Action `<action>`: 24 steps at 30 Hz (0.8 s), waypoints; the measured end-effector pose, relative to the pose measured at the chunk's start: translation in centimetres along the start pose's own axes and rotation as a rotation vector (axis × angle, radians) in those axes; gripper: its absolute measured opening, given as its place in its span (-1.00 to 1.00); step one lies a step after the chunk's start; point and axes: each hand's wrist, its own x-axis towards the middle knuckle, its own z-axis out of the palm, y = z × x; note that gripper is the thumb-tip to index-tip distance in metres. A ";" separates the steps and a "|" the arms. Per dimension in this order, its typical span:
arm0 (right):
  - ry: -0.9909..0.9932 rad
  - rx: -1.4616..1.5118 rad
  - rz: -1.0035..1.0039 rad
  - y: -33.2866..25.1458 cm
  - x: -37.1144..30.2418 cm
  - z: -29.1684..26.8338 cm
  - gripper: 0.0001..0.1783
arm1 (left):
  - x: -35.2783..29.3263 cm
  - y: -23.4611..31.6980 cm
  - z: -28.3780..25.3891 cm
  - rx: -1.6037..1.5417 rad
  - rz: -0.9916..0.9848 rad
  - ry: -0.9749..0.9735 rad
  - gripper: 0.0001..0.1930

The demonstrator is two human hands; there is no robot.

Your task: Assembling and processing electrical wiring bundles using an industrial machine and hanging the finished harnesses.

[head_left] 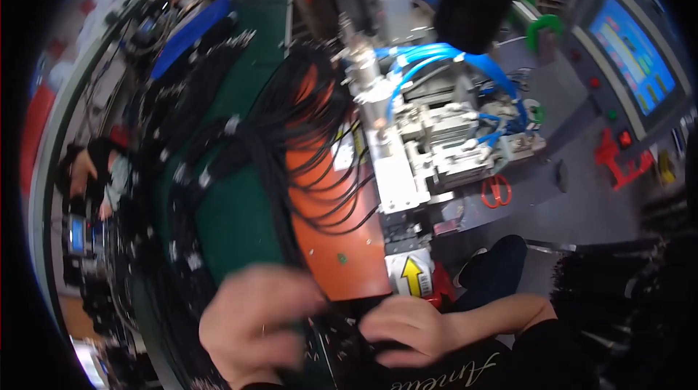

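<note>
The left hand (262, 326), near black wires (270, 168), and right hand (413, 329) are blurry; how open, or holding what, cannot be told.

Green desk (236, 219) partly covered by bundled black cables (265, 154), orange panel (342, 270) positioned along its right side, panel crossed by fanned-out black cables, red scissors (496, 192) laid on grey surface (534, 201) further right.

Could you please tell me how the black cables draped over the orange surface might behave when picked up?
The black cables would probably flop and bend easily, since they lie in loose curves across the orange surface. Lifting one may drag its neighbours along, as many strands overlap. Gathered together, they might feel weighty, given their number.
</note>
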 end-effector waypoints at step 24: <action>-0.063 1.136 0.952 4.2 5.7 4.9 -0.35 | -1.5 -1.2 6.9 -1.002 -0.589 0.139 -0.45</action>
